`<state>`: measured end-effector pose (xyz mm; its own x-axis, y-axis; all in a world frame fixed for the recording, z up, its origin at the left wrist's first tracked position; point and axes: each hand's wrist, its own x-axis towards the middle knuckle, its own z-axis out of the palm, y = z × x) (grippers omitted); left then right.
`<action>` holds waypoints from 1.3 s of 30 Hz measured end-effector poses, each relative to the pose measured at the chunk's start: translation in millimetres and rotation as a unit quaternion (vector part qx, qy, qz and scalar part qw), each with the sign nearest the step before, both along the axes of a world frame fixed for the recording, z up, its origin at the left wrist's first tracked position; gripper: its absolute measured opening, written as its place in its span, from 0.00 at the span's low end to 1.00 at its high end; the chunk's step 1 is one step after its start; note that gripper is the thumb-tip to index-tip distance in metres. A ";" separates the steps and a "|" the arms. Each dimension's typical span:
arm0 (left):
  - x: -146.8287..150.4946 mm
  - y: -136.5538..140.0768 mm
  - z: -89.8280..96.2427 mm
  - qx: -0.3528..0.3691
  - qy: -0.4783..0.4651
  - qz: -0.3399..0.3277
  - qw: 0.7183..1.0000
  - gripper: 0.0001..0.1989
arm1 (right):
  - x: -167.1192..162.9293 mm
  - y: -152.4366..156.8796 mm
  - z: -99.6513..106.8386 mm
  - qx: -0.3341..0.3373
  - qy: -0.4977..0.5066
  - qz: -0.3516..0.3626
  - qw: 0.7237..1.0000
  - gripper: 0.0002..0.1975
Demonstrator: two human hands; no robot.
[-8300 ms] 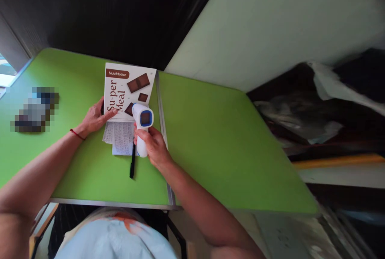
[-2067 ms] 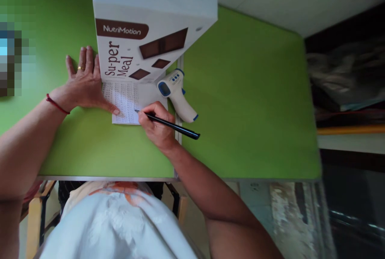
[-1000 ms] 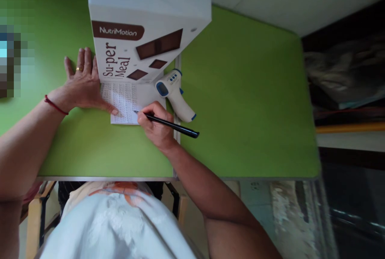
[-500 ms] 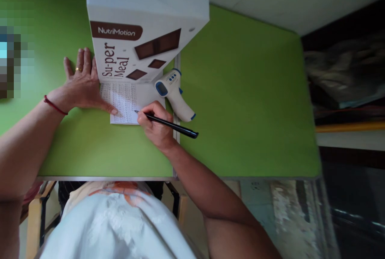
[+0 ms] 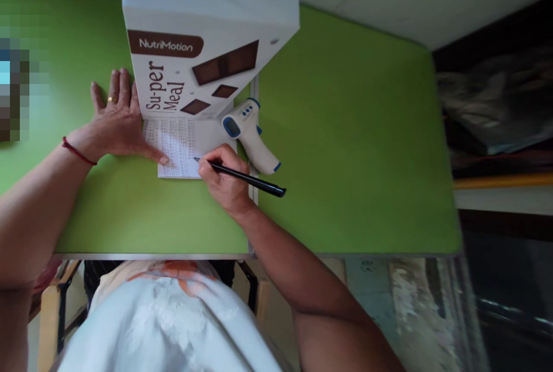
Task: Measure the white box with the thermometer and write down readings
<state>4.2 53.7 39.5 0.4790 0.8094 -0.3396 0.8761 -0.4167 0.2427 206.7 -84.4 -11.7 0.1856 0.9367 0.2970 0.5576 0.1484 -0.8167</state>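
Note:
A black pen (image 5: 250, 178) is pinched in my right hand (image 5: 227, 179), its tip at the writing on a white sheet of paper (image 5: 179, 150). Rows of small handwriting fill the sheet's left part, while the right part looks blank. My left hand (image 5: 123, 121) lies flat with fingers spread, the thumb resting on the paper's left edge and the other fingers on the green table. Behind the paper stands a white NutriMotion box (image 5: 203, 61), close beside my left fingers; it hides the sheet's far edge. A white and blue infrared thermometer (image 5: 253, 136) lies just beyond my right hand.
The green table (image 5: 354, 147) stretches to both sides, with a metal seam near my right wrist and a straight front edge before my lap. Farther right is a dark shelf holding plastic-wrapped items (image 5: 479, 101). A blurred-out object sits at the far left.
The pen and my right hand have shifted very slightly to the right. My left hand, the paper and the thermometer look almost the same.

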 end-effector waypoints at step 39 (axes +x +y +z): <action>-3.4 5.5 -8.1 0.000 -0.015 -0.012 1.000 0.88 | 4.2 -0.8 -3.7 0.006 -0.019 -0.013 1.000 0.10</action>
